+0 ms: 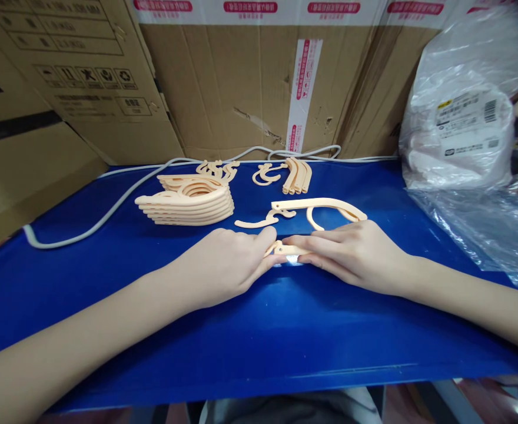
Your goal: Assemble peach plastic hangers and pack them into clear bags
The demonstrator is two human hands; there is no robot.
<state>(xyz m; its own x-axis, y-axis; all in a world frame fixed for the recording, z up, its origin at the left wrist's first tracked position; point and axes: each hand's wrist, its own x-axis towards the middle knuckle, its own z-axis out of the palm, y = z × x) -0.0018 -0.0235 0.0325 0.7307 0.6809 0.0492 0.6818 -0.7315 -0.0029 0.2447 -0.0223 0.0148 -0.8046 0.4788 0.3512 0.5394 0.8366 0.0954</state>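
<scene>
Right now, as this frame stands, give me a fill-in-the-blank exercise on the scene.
1. The left hand and right hand pinch the same plastic piece over a ____ table top.
2. The stack of hanger parts lies to the ____ of the hands.
3. The boxes behind are made of ____.
Missing: blue; left; cardboard.

Looks like a small factory or warehouse assembly bench: brown corrugated cardboard shipping cartons (223,88) stacked behind, blue sheet-covered worktop (259,335), piled identical peach plastic hanger parts (188,203), clear barcode-labelled plastic bag (457,123).
</scene>
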